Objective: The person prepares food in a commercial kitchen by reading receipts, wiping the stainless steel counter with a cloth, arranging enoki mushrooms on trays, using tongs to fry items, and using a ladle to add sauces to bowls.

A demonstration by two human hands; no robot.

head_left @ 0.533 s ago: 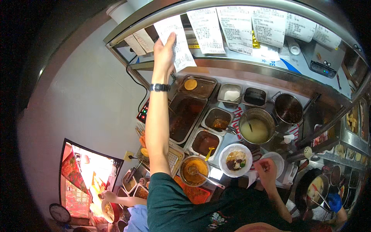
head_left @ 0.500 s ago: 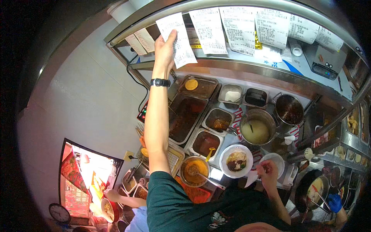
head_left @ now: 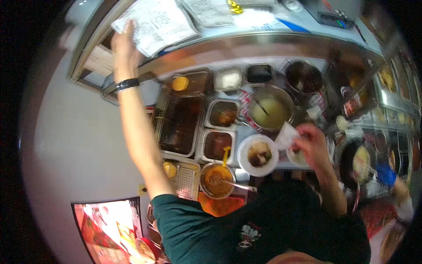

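My left hand (head_left: 125,47) reaches up to the shelf, its thumb over the left edge of a printed paper order slip (head_left: 160,27) and its fingers behind. Blur smears the slip's print. My right hand (head_left: 313,144) is raised above a white bowl (head_left: 295,157), which it partly covers. A small white piece of paper (head_left: 286,135) is pinched at its fingertips, though motion blurs the grip. Just left of that bowl stands another white bowl (head_left: 244,165) with noodle-like food and dark toppings.
A pot of pale broth (head_left: 273,111) with a utensil stands behind the bowls. To the left are sauce pans (head_left: 218,146), a pan of orange sauce with a ladle (head_left: 215,178) and a dark tray (head_left: 179,125). A co-worker's blue-gloved hand (head_left: 386,175) is by a wok (head_left: 361,163).
The view has shifted, now blurred. My right hand has lifted the small white paper up and away from the bowl. My left hand stays on the order slip, which now looks tilted.
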